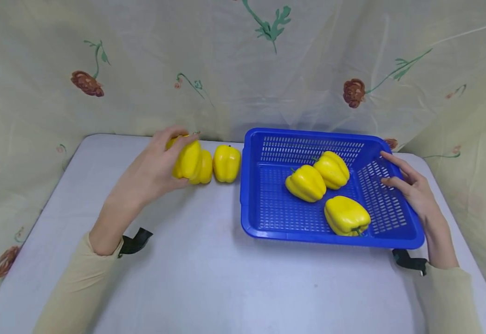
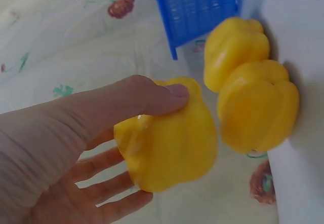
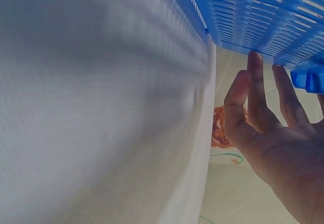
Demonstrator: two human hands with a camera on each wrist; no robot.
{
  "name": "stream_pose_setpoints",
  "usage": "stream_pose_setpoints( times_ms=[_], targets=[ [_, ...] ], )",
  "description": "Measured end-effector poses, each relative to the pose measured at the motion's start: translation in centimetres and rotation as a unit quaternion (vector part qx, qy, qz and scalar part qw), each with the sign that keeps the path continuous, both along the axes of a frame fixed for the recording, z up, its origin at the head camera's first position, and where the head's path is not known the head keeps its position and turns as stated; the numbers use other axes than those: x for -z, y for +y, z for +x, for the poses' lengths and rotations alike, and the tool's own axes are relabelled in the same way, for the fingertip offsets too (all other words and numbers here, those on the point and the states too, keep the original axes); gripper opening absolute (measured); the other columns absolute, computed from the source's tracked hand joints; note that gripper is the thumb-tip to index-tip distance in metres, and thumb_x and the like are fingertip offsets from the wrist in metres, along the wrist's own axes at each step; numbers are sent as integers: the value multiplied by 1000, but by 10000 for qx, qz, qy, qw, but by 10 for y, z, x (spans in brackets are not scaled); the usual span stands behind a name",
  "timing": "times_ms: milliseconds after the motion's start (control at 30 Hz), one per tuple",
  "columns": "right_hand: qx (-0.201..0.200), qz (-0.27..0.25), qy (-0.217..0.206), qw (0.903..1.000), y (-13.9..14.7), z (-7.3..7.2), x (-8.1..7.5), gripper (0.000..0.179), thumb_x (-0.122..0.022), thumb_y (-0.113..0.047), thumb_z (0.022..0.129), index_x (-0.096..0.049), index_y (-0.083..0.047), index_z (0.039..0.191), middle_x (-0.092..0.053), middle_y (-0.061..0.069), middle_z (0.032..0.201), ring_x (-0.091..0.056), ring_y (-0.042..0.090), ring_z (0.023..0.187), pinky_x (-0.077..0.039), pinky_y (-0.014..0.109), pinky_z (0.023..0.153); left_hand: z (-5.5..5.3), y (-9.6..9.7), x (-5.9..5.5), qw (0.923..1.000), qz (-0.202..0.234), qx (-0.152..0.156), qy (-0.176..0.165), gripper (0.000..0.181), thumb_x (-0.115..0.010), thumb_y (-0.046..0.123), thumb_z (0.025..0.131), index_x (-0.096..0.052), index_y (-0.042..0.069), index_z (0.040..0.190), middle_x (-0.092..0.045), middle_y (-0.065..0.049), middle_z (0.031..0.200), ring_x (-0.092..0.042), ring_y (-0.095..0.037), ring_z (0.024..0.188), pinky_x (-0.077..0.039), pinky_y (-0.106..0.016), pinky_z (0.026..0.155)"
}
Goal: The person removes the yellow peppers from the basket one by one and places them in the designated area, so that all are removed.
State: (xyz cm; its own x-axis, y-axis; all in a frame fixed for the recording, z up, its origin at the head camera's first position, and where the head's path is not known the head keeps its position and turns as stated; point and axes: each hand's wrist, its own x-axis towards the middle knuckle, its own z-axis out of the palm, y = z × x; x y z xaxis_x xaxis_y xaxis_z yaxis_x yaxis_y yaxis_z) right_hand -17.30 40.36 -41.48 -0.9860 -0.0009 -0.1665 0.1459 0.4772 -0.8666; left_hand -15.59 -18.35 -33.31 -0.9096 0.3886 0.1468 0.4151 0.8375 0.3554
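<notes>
Yellow pepper (image 1: 189,161) in the left hand (image 1: 152,162)

The left hand's grip is closed round it, near the far edge of the white table (image 1: 209,278). Two more peppers (image 1: 227,163) sit side by side to its right, then a blue basket (image 1: 284,213) with three peppers (image 1: 305,183) inside. The right hand (image 1: 420,192) grips the basket's right wall. Flowered cloth (image 1: 142,93) hangs behind.

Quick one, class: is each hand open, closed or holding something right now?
Left hand: holding a yellow pepper.
Right hand: holding the blue basket by its rim.
</notes>
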Motion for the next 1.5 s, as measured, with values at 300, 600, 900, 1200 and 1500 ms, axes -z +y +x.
stream_pose_setpoints(
  times_ms=[300,600,900,1200,1500],
  targets=[
    [-12,27,-4,10000,1,1,1,61,-57,-24,111,-39,-44,166,-51,-30,126,-65,-6,95,-63,18,72,-5,-22,11,9978,-98,-561,-348,85,-91,3,83,-49,3,157,-39,-22,164,-42,-45,149,-43,-64,124],
    [38,-244,-25,9997,2,-1,0,61,-59,-21,110,-41,-43,165,-53,-28,125,-67,-5,94,-64,19,71,-15,-36,27,9977,-265,-612,-155,84,-92,2,81,-51,0,154,-44,-25,158,-45,-46,144,-45,-64,123],
    [-12,221,-1,9998,-1,-2,0,61,-56,-26,111,-37,-45,166,-50,-30,126,-65,-5,95,-63,19,73,-27,-42,49,9940,-350,-743,-724,84,-91,4,82,-48,-2,155,-43,-25,161,-43,-48,144,-43,-65,124],
    [-23,150,20,9999,0,-1,0,61,-56,-25,111,-38,-44,166,-51,-30,127,-66,-5,95,-63,18,73,-31,-42,58,9930,-446,-665,-871,91,-95,7,80,-48,1,157,-42,-24,164,-43,-48,145,-44,-65,123],
    [-39,-240,45,9997,2,-1,0,61,-57,-20,110,-42,-42,165,-56,-30,123,-68,-2,91,-64,20,70,-30,-43,61,9899,-615,-696,-1075,98,-95,15,82,-41,9,163,-36,-21,170,-40,-51,146,-51,-70,112]
  ],
)
